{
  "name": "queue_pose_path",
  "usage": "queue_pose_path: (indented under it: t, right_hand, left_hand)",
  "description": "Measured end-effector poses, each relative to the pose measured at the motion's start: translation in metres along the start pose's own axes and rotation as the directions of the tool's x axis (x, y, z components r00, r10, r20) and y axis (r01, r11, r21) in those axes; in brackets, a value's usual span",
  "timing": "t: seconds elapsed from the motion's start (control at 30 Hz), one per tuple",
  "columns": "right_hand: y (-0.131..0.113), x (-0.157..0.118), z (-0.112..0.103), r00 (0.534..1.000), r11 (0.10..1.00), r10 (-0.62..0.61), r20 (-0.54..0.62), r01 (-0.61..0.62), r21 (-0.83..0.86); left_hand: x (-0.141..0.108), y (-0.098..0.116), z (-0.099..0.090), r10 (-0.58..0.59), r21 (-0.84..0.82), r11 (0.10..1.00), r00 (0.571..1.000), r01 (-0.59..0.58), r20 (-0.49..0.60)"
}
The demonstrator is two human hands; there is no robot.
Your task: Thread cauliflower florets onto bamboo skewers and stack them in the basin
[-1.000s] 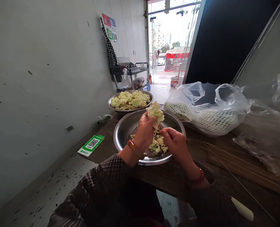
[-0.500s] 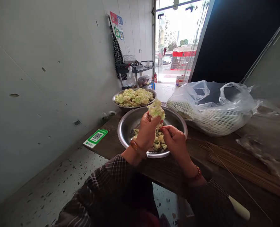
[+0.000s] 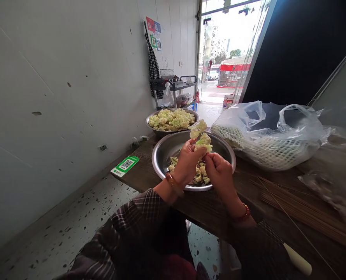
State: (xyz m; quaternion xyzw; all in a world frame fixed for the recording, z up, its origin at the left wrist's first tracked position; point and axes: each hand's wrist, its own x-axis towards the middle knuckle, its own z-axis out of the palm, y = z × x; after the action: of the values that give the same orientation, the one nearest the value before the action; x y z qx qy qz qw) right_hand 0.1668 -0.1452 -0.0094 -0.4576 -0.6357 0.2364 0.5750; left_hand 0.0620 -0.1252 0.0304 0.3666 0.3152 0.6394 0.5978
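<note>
My left hand (image 3: 187, 163) is closed around pale cauliflower florets (image 3: 204, 142), holding them up above a steel bowl (image 3: 164, 151). One floret sticks up over the others, tilted to the right. Close to the lower right of these florets, my right hand (image 3: 221, 171) is pinched at the fingertips; whatever sits in the pinch is too small to make out. Cut cauliflower pieces (image 3: 200, 174) lie in the bowl beneath my hands, partly hidden by them.
Behind stands a second bowl (image 3: 161, 132) heaped with cauliflower. To the right are a plastic bag (image 3: 278, 144) with net-wrapped contents, thin bamboo skewers (image 3: 301, 214) and a pale handle (image 3: 297, 259) near the table edge. A QR-code card (image 3: 125, 165) lies at left, near the wall.
The view has shifted, so everything sits slightly farther right. The held florets have turned and spread, one now standing apart at the top. My right fingertips have come closer to them.
</note>
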Motion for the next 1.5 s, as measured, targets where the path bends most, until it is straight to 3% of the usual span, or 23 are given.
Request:
queue_pose_path:
  t: [0.13,0.5,0.7,0.97,1.07,1.33,1.5]
  right_hand:
    - [0.001,0.0,0.0,1.0,1.0,0.007,0.027,-0.007,0.013]
    - [0.003,-0.002,0.001,0.999,0.998,-0.032,0.043,0.034,-0.06]
    - [0.004,-0.002,0.001,0.998,0.998,-0.056,0.035,0.057,-0.039]
    - [0.005,-0.001,0.002,0.997,0.996,-0.062,0.049,0.065,-0.06]
    - [0.006,-0.002,0.003,0.997,0.996,-0.066,0.045,0.069,-0.057]
    - [0.007,-0.002,0.002,0.997,0.996,-0.072,0.022,0.073,-0.048]
    - [0.006,0.001,0.001,0.997,0.997,-0.07,0.015,0.071,-0.03]
  left_hand:
    - [0.006,0.013,-0.002,0.031,-0.031,0.999,0.996,-0.028,0.082]
    - [0.008,0.004,-0.005,0.08,0.011,0.997,0.997,-0.08,0.006]
    - [0.01,0.017,-0.004,0.041,0.0,0.999,0.999,-0.041,0.029]
    - [0.028,0.029,0.003,0.062,-0.018,0.998,0.978,-0.067,-0.198]
    - [0.03,0.029,0.004,0.069,0.008,0.998,0.972,-0.069,-0.222]
    - [0.017,0.016,0.008,0.041,0.03,0.999,0.995,-0.039,-0.094]
    - [0.023,0.025,0.0,0.12,0.057,0.992,0.989,-0.116,-0.083]
